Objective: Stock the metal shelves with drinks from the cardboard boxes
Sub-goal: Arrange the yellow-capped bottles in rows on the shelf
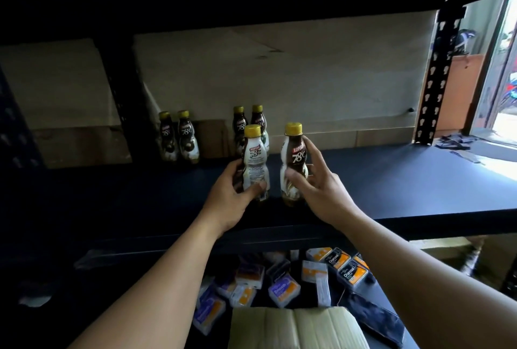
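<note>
Two coffee bottles with yellow caps stand upright on the dark metal shelf (391,180). My left hand (230,200) grips the left bottle (254,158) around its lower half. My right hand (316,183) holds the right bottle (293,155), thumb on its waist and fingers up its right side. Behind them, near the back wall, stand a pair of the same bottles (246,124) and another pair further left (179,138).
A cardboard box (296,329) sits below my arms at the bottom of the view. Small packets (282,290) lie scattered on the lower shelf. A black perforated upright (436,77) stands at the right, with a bright doorway beyond. Cardboard panels line the back.
</note>
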